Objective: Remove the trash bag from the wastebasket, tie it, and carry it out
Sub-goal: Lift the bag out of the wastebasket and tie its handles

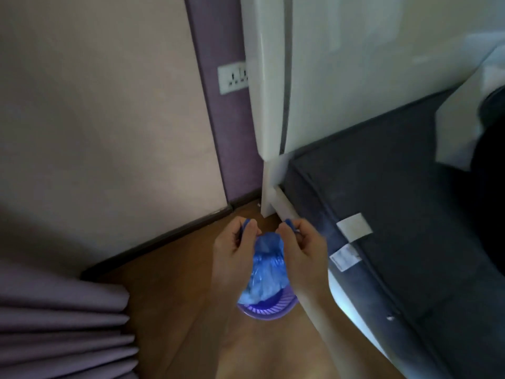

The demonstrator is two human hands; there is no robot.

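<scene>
A blue plastic trash bag (266,266) hangs gathered between my two hands, lifted above a small purple slotted wastebasket (269,310) that stands on the wooden floor. My left hand (235,244) pinches one blue end of the bag's top at the left. Gripping the other end at the right is my right hand (300,244). The bag's lower part still dips into the basket's mouth. Most of the basket is hidden behind the bag and my forearms.
A dark mattress (396,214) on a white bed frame (352,302) runs along the right. A cream wall with a dark skirting board (153,239) is at the left, a wall socket (233,77) above. Folded purple curtain cloth (62,324) fills the lower left.
</scene>
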